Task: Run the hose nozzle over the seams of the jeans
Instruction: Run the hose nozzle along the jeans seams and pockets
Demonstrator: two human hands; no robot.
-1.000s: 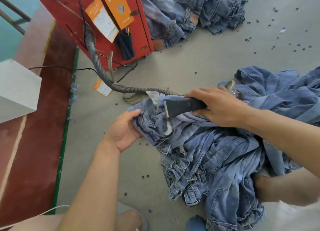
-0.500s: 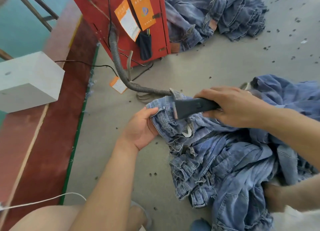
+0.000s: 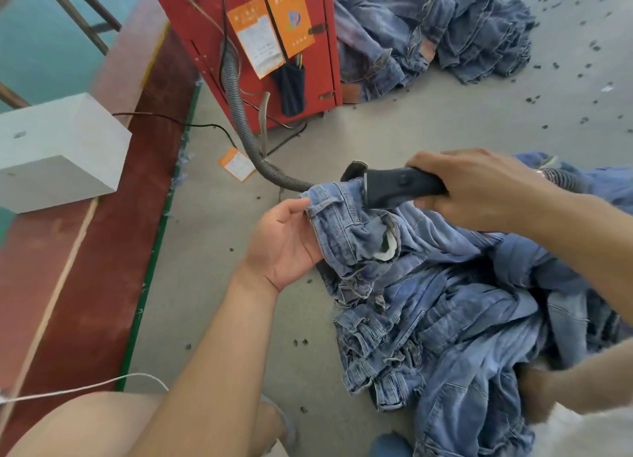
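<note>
A heap of light blue jeans (image 3: 455,312) lies on the grey floor at the right. My left hand (image 3: 287,244) grips the waistband end of the top pair, holding it up off the floor. My right hand (image 3: 479,187) is closed around the black hose nozzle (image 3: 397,184), whose mouth presses on the waistband seam just right of my left fingers. The grey ribbed hose (image 3: 239,114) runs from the red machine down across the floor and passes behind the jeans.
The red machine (image 3: 246,38) with orange tags stands at the top centre. A second pile of jeans (image 3: 428,35) lies behind it. A white block (image 3: 58,151) sits at the left on a dark red strip. Small dark scraps dot the floor. My knees are at the bottom.
The nozzle has slid along the waistband toward its far edge. My left hand has turned palm-up while gripping the denim. The view has shifted.
</note>
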